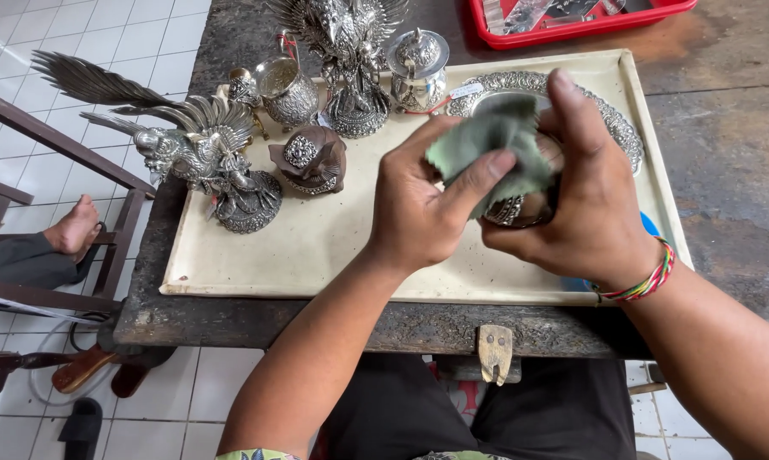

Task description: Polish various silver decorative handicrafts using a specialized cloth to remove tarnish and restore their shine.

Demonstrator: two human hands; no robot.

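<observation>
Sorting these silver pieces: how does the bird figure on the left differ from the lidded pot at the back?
The bird figure is wide, with long feathers jutting past the tray; the lidded pot is compact and rounded. The bird figure stands on a domed base; the pot carries a knobbed lid. Both are ornate silver.

Both bare forearms reach up from below and meet in the middle. The left hand point(418, 209) curls inward, thumb stretched across toward the right hand point(584, 200) — whose fingers point(572, 106) arch over the top, closed — with a striped band at its wrist.
</observation>
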